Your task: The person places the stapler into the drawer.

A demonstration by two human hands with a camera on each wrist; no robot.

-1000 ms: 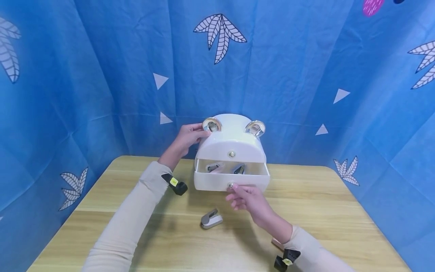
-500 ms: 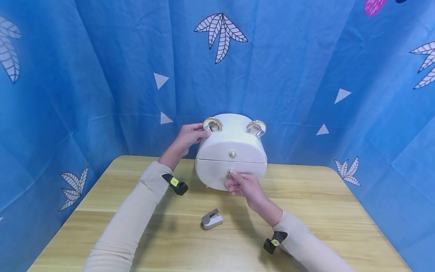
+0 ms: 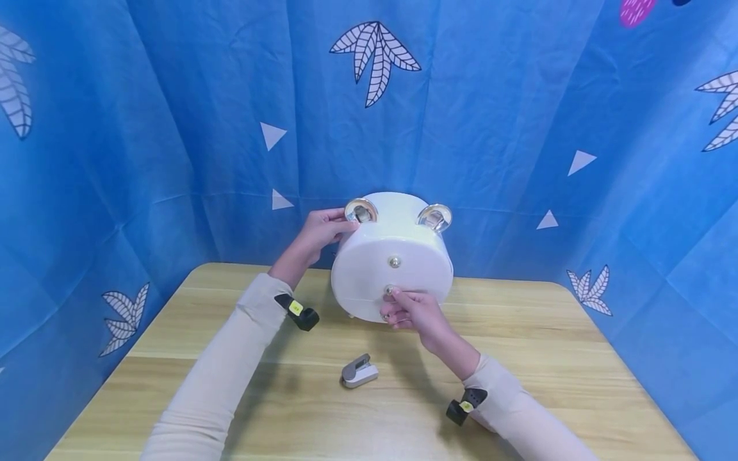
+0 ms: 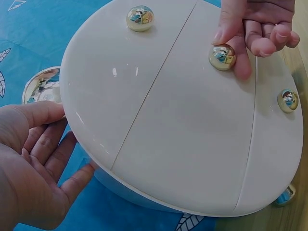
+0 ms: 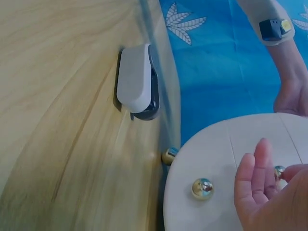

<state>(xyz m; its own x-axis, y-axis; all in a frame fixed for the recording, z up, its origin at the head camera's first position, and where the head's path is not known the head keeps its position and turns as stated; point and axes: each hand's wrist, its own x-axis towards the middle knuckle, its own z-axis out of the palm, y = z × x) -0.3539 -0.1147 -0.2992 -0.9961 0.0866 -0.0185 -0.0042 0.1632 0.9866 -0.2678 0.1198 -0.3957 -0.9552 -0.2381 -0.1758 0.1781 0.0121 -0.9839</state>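
Note:
A rounded white drawer box [image 3: 369, 269] with gold ears stands on the table, its drawers flush with the front. My left hand [image 3: 324, 229] holds its upper left side by the gold ear [image 3: 361, 210], thumb at the front rim and fingers at the side. With thumb and index finger, my right hand [image 3: 412, 312] pinches the gold middle knob [image 4: 223, 57]; its other fingers are loosely bent below. The top knob [image 4: 140, 19] and bottom knob [image 4: 288, 100] are untouched. A small grey and white stapler [image 3: 359, 371] lies in front of the box.
The pale wooden table [image 3: 277, 397] has a back edge close behind the box. A blue patterned curtain [image 3: 490, 128] hangs behind it and along both sides. Black wrist cameras are strapped over both sleeves.
The middle drawer was pulled out, showing small staplers inside, and is now pushed in. My right hand moved forward with the knob; my left hand stayed by the ear.

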